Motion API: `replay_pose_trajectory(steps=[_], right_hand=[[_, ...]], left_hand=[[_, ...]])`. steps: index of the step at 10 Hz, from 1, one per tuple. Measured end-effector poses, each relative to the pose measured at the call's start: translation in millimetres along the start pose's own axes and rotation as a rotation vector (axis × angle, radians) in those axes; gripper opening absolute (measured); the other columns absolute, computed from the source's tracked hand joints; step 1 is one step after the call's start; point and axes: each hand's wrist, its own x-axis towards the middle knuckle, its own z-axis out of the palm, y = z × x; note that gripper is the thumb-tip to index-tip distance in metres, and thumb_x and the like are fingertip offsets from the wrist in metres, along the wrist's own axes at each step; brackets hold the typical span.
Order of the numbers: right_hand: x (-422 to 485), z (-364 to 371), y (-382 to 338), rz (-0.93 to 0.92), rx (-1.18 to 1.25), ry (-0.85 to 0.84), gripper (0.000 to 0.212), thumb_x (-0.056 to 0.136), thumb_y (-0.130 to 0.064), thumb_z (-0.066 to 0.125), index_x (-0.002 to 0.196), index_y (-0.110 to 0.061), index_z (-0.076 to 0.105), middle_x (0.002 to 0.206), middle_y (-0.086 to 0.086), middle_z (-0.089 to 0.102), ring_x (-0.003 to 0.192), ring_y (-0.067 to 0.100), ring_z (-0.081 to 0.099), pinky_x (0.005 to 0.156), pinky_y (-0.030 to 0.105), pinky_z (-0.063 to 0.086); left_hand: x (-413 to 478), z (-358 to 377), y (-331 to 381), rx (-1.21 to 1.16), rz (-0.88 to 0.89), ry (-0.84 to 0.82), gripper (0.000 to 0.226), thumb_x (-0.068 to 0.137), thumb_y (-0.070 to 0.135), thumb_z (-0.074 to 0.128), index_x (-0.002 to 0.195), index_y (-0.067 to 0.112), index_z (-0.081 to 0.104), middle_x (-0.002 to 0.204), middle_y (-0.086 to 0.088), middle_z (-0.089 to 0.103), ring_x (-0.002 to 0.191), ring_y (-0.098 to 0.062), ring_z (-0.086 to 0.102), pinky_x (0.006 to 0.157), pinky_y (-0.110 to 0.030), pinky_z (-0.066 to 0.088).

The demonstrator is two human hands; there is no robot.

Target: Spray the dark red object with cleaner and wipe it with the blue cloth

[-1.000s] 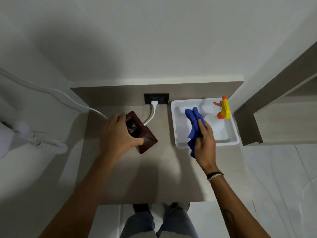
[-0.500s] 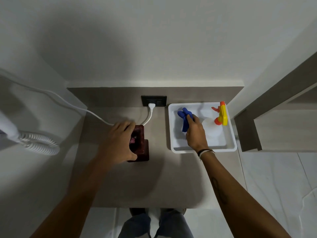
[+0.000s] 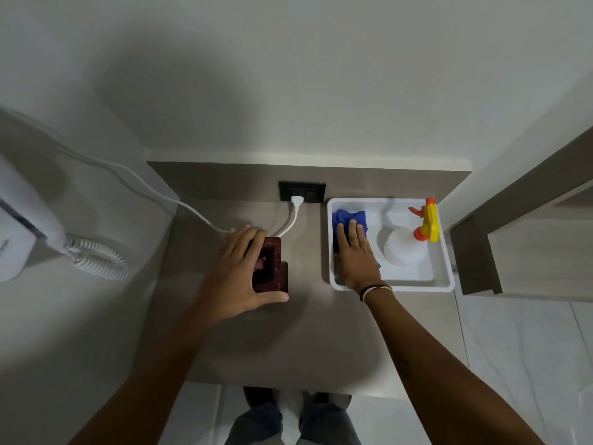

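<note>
L hand (image 3: 239, 273) grip clasps dark red object (image 3: 271, 268) on bench (image 3: 288, 342) | R hand (image 3: 354, 256) flat, fingers extended, pressing blue cloth (image 3: 348, 220) in white tray (image 3: 446, 285)

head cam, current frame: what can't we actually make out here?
- Dark red object: the left hand covers its left side; contents of its opening too dark to identify.
- Blue cloth: near part is under the right hand, so grip or flat press is unclear.
- Spray bottle: overexposed white body; label and fill level unreadable.
- White wall unit: cut off by the left frame edge.
</note>
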Motion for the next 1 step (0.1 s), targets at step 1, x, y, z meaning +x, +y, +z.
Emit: replay_pose_trajectory(steps=[1], right_hand=[[-13.2,-5.3,-18.5,-0.05,0.076,0.171,0.077,0.116,-0.031,0.048,0.175,-0.011,0.004,0.183,0.017,-0.006,0.171,0.036,-0.005,0.14,0.047,0.009]], left_hand=[[-0.7,2.5,1.4,-0.025,-0.014,0.006,0.127,0.078,0.097,0.048,0.165,0.006,0.031,0.172,-0.014,0.03,0.164,-0.031,0.015,0.133,-0.05,0.004]])
